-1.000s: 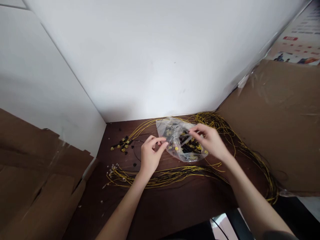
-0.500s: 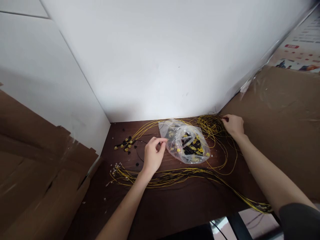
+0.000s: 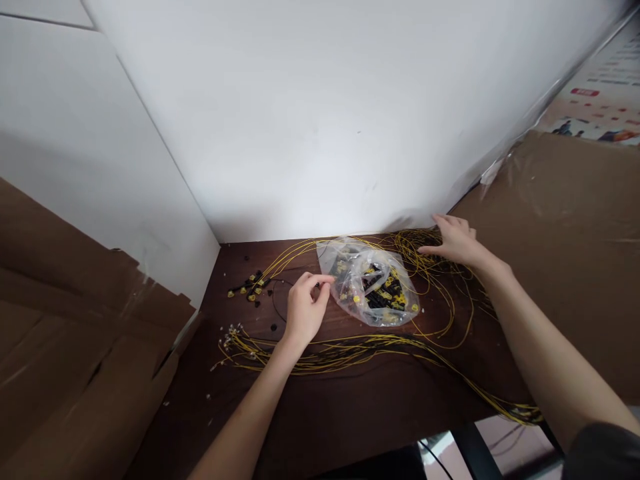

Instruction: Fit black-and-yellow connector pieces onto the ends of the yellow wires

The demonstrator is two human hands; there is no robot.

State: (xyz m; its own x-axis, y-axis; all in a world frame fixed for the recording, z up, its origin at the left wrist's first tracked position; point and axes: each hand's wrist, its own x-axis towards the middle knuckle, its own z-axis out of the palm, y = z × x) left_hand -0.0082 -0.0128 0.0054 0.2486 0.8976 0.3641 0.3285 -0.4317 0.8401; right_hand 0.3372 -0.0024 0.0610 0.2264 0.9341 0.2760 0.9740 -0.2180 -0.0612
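Observation:
My left hand (image 3: 306, 305) is closed in a pinch at the left edge of a clear plastic bag (image 3: 345, 257); what its fingertips hold, if anything, is too small to make out. Black and yellow connectors (image 3: 385, 290) lie inside the bag. My right hand (image 3: 454, 240) has its thumb and fingers apart, over a tangled coil of yellow and black wires (image 3: 417, 248) at the back right. Nothing shows between its fingers. A long bundle of yellow and black wires (image 3: 370, 347) runs in front of the bag, with small pale ends at its left.
Several black and yellow connectors (image 3: 253, 285) lie on the dark brown tabletop (image 3: 340, 413) at the left. White panels rise behind and to the left. Cardboard (image 3: 560, 220) stands at the right, more cardboard (image 3: 90, 333) at the left.
My right hand has opened and moved slightly left and up, over the coiled wires. My left hand stays almost where it was, still pinched.

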